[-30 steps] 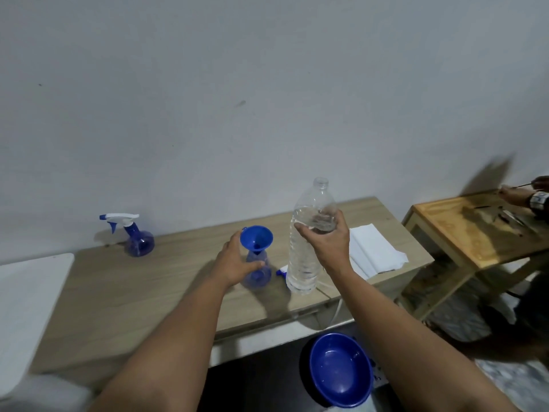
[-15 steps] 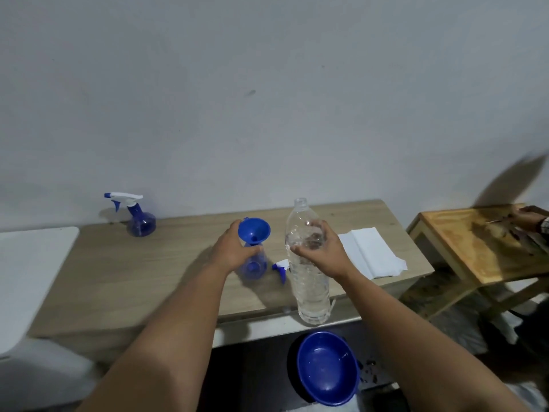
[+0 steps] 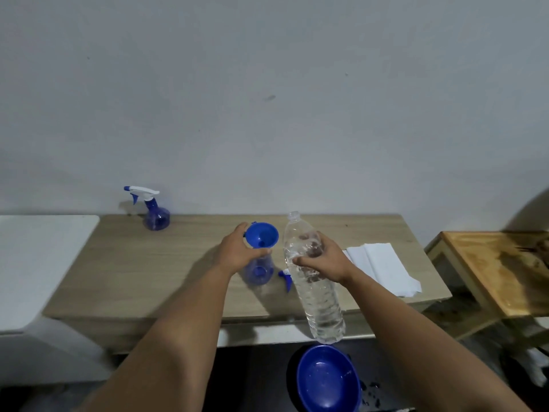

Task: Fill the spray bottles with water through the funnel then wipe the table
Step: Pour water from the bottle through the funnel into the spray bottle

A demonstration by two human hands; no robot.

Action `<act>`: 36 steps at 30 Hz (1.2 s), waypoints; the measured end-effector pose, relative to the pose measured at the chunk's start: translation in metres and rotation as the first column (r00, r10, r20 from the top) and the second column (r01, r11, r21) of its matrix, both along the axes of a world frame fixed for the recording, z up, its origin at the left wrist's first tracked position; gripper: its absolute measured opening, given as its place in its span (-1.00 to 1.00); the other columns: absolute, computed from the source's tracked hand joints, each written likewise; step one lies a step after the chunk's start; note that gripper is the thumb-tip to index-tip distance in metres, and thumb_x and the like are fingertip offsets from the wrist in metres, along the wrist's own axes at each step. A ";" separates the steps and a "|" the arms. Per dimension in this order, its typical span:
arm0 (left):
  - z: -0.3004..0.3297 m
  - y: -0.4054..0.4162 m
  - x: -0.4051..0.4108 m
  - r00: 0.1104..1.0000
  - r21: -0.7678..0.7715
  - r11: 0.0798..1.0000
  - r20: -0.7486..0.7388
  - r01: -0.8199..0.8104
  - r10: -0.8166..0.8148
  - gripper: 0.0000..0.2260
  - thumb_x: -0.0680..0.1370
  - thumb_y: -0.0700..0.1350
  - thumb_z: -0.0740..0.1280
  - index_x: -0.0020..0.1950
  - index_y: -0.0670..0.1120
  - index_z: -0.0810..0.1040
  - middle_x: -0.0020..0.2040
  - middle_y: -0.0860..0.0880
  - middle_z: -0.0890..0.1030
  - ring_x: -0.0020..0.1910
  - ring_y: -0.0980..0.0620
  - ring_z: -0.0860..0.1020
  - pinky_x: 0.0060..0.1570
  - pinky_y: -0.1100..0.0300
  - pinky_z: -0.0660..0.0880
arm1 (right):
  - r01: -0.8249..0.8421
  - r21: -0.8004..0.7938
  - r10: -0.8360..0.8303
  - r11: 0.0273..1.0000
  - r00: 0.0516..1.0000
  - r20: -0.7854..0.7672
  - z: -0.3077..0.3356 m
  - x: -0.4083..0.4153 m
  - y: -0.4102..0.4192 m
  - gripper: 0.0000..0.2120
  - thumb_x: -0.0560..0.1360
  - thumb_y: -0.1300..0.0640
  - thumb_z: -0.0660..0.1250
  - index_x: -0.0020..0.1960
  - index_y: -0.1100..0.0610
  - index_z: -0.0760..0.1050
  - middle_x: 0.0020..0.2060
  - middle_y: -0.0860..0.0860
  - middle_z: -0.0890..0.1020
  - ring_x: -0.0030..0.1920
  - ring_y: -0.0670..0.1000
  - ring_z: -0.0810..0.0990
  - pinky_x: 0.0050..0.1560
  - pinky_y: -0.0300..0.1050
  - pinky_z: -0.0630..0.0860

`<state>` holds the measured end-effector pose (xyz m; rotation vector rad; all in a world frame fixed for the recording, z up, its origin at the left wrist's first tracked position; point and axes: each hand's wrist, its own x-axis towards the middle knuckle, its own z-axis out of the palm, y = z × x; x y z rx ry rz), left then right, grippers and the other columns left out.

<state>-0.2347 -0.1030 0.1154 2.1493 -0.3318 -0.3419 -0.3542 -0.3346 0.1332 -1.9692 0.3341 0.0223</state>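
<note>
**A:** What does the bottle in the middle look like?

**B:** The open spray bottle is small, round and see-through blue; it stands on the table near the middle; its top is off, and a bright blue funnel sits in its neck, wide end up.

**A:** Who holds it?

**B:** The left hand wraps around the neck, just under the funnel; the thumb is at the near side and the fingers curl round the far side.

**A:** And the other hand?

**B:** The right hand grips the water bottle around its upper part; that bottle is tall, clear and bumpy, with no cap; it is lifted and leans a bit, its mouth up just right of the funnel; there is water in it.

**A:** What lies close by?

**B:** The spray head, blue and white, lies on the table between the two bottles; a white cloth lies at the right; a second spray bottle, with its white top on, stands far left by the wall; a blue bowl sits down low, nearer than the table; a wooden side table is at the right.
</note>
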 end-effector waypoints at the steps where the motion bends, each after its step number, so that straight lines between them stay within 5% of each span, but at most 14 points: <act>1: -0.001 0.000 0.001 1.000 -0.009 1.000 -0.007 0.005 -0.006 -0.28 0.30 0.07 0.67 0.39 0.06 0.46 0.13 0.19 0.58 0.17 0.03 0.58 0.15 0.13 0.50 | -0.024 -0.013 0.024 1.000 1.000 -0.015 0.002 0.003 0.000 -0.49 0.42 0.31 0.62 0.28 0.16 0.51 -0.11 0.05 0.71 -0.24 -0.15 0.69 -0.18 -0.29 0.62; 4: -0.001 -0.001 0.003 1.000 -0.023 1.000 -0.004 0.017 -0.017 -0.41 0.27 0.08 0.67 0.22 0.16 0.51 0.03 0.27 0.60 0.08 0.10 0.61 0.03 0.20 0.49 | -0.089 -0.032 0.087 0.996 0.995 -0.053 0.008 0.011 -0.001 -0.48 0.42 0.31 0.62 0.30 0.18 0.51 -0.09 0.03 0.71 -0.24 -0.19 0.69 -0.18 -0.33 0.60; 10: 0.000 0.000 0.001 1.000 -0.017 1.000 0.020 0.007 -0.006 -0.39 0.31 0.03 0.67 0.31 0.09 0.54 0.02 0.20 0.62 0.09 0.09 0.61 -0.08 0.32 0.44 | -0.180 -0.058 0.172 0.982 0.977 -0.124 0.011 0.020 0.000 -0.48 0.40 0.27 0.63 0.28 0.13 0.51 -0.19 -0.04 0.73 -0.20 -0.02 0.71 -0.07 -0.09 0.67; 15: 0.001 0.000 0.001 0.999 -0.009 0.999 0.040 0.031 -0.030 -0.49 0.32 0.00 0.67 0.06 0.19 0.42 -0.10 0.34 0.50 -0.03 0.14 0.55 0.05 0.17 0.49 | -0.230 -0.069 0.218 0.971 0.964 -0.153 0.021 0.021 0.000 -0.58 0.43 0.25 0.61 0.20 0.04 0.53 -0.12 -0.03 0.72 -0.23 -0.13 0.71 -0.17 -0.28 0.61; 24: -0.009 -0.006 0.007 0.998 -0.049 0.998 0.041 0.040 -0.038 -0.42 0.22 0.16 0.63 0.20 0.16 0.57 -0.01 0.19 0.69 -0.01 0.11 0.65 0.12 -0.01 0.61 | -0.249 -0.097 0.226 0.964 0.954 -0.199 0.021 0.023 -0.007 -0.61 0.43 0.19 0.62 0.12 -0.07 0.54 -0.20 -0.13 0.70 -0.28 -0.18 0.69 -0.15 -0.24 0.57; 30: -0.010 -0.006 0.007 0.999 -0.059 0.998 0.032 0.011 -0.009 -0.33 0.26 0.10 0.67 0.34 0.10 0.55 0.07 0.14 0.68 0.05 0.06 0.64 0.16 0.07 0.57 | -0.273 -0.093 0.243 0.958 0.938 -0.249 0.020 0.025 -0.007 -0.60 0.41 0.17 0.64 0.12 -0.05 0.54 -0.20 -0.10 0.71 -0.24 -0.08 0.70 -0.08 -0.11 0.64; 36: -0.011 -0.007 0.007 0.999 -0.050 0.999 0.032 -0.014 0.015 -0.32 0.26 0.08 0.68 0.34 0.09 0.56 0.08 0.14 0.67 0.06 0.04 0.63 0.17 0.07 0.57 | -0.301 -0.111 0.253 0.947 0.913 -0.319 0.019 0.029 -0.007 -0.46 0.21 -0.03 0.68 0.13 -0.09 0.59 -0.02 0.04 0.78 0.00 0.15 0.78 0.11 0.29 0.70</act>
